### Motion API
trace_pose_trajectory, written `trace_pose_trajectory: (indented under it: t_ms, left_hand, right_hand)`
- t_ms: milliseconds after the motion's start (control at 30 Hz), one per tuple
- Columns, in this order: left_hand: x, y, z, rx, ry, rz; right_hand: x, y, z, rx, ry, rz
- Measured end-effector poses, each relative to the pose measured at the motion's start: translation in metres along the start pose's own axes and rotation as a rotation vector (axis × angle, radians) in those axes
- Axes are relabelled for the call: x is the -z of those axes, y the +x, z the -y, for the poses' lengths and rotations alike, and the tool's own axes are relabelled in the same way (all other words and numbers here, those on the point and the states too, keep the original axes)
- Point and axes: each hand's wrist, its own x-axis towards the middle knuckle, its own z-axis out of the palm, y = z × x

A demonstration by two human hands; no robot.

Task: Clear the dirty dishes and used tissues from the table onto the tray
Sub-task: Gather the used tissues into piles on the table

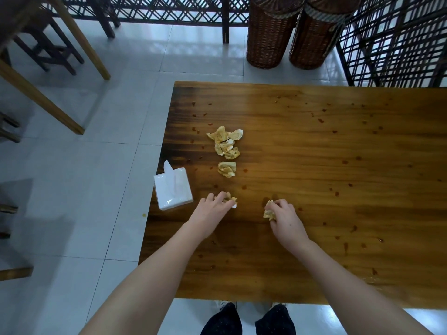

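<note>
Both hands on used tissues, one wad each

Left hand (pixel 214 205) grip pinches the left tissue wad (pixel 230 199) near the tissue pack (pixel 173 189). Right hand (pixel 284 215) grip is clenched round the right tissue wad (pixel 268 212), both low on the tabletop (pixel 338 165). More wads (pixel 227 169) lie further out. I'd ball them tight before lifting. No tray in view.

No writing, label, brand or number can be read anywhere. The white tissue pack (pixel 173 189) at the left edge of the table (pixel 314 146) shows no legible print.
</note>
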Motion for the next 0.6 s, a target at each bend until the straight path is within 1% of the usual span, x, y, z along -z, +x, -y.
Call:
trace_pose_trajectory:
  t_ms: [100, 267, 400, 600]
  left_hand:
    - [-0.002, -0.001, -0.003, -0.003, -0.012, -0.027]
    - [-0.002, 0.001, -0.004, 0.001, -0.056, -0.051]
    - [-0.003, 0.002, -0.003, 0.013, -0.083, -0.043]
    - [-0.003, -0.001, -0.009, 0.04, -0.134, -0.081]
  right_hand:
    - [0.0, -0.001, -0.001, 0.003, 0.005, -0.001]
    - [-0.009, -0.009, 0.001, 0.012, -0.069, 0.061]
    - [-0.012, -0.015, -0.004, 0.029, -0.085, 0.06]
    - [-0.007, -0.022, -0.01, -0.019, -0.045, 0.027]
